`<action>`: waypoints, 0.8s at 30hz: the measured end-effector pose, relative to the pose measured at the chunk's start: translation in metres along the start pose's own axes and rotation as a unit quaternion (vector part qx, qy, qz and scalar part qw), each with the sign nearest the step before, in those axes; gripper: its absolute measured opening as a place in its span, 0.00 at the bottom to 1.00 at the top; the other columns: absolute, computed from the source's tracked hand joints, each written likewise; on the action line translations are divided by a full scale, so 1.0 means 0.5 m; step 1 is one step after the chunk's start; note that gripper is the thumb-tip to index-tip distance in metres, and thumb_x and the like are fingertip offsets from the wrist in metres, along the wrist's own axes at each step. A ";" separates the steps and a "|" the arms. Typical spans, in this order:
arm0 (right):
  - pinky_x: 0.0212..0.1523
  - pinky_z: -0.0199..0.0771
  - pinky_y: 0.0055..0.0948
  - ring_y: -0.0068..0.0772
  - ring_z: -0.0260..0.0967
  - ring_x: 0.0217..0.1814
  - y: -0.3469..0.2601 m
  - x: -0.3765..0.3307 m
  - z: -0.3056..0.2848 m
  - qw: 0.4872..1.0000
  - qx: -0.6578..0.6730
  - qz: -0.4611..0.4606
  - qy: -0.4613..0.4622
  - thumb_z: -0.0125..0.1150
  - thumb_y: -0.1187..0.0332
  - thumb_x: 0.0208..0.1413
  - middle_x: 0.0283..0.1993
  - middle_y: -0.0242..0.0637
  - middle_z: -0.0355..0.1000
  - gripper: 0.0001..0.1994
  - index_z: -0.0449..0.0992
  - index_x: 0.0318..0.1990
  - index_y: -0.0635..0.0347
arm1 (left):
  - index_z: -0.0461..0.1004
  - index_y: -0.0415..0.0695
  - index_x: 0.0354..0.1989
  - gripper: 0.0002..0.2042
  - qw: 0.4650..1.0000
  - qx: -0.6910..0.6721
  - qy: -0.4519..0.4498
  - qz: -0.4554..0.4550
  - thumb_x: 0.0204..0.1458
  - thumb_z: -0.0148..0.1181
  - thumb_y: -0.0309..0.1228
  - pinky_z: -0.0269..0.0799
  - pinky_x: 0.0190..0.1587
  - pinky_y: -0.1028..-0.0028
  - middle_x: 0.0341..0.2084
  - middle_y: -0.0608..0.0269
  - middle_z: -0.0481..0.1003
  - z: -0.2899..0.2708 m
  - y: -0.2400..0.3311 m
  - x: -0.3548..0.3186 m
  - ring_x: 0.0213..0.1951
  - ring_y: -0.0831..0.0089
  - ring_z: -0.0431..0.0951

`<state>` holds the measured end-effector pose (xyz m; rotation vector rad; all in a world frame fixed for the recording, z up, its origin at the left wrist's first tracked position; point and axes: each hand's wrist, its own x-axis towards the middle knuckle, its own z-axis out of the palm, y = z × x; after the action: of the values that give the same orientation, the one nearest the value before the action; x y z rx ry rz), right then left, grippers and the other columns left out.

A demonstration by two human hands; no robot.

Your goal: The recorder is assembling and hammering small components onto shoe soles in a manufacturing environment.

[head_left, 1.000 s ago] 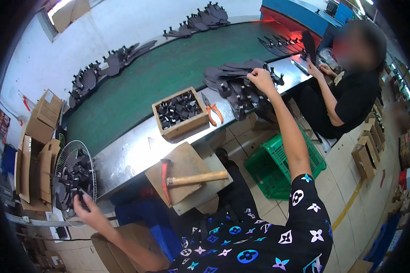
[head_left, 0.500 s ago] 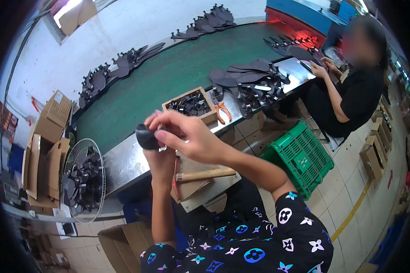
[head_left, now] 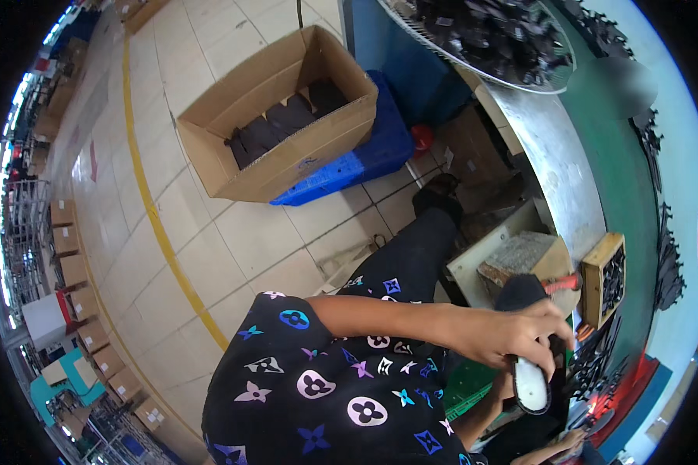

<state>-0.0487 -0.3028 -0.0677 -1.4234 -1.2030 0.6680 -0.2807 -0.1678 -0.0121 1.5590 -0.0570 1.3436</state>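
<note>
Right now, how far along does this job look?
Possibly done: dark pieces stand in a row in the open carton on the floor. In hand: the left hand has its fingers closed over a black sole with a white patch; the right hand is mostly hidden behind it. Probably left: a heap of black parts in the round wire tray, and more in the small wooden box.
</note>
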 end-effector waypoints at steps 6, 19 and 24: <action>0.41 0.68 0.28 0.33 0.68 0.38 -0.097 0.111 0.105 0.973 -0.155 -0.107 -0.133 0.59 0.71 0.60 0.36 0.35 0.69 0.08 0.68 0.42 0.64 | 0.82 0.46 0.43 0.15 0.985 -0.170 0.023 0.025 0.43 0.69 0.23 0.51 0.66 0.49 0.61 0.47 0.64 -0.072 -0.009 -0.010 0.66 0.45 0.56; 0.27 0.61 0.22 0.21 0.55 0.25 -0.157 0.326 0.091 0.974 0.112 0.129 -0.147 0.73 0.64 0.50 0.28 0.27 0.56 0.20 0.61 0.33 0.54 | 0.74 0.38 0.43 0.15 0.776 -0.031 0.436 -0.455 0.66 0.51 0.39 0.75 0.47 0.71 0.38 0.59 0.78 -0.383 -0.496 -0.772 0.42 0.69 0.79; 0.31 0.68 0.29 0.27 0.62 0.28 -0.115 0.342 0.061 0.956 0.002 0.224 0.188 0.72 0.62 0.51 0.29 0.30 0.61 0.19 0.63 0.36 0.56 | 0.71 0.45 0.58 0.21 0.562 0.205 0.215 -0.772 0.55 0.57 0.34 0.66 0.60 0.54 0.55 0.46 0.72 -0.307 -0.767 -1.134 0.60 0.46 0.67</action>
<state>-0.0379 -0.1408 0.0167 -1.7476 -0.5836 0.6618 -0.3674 -0.1910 -0.7081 0.8555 1.6576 0.1423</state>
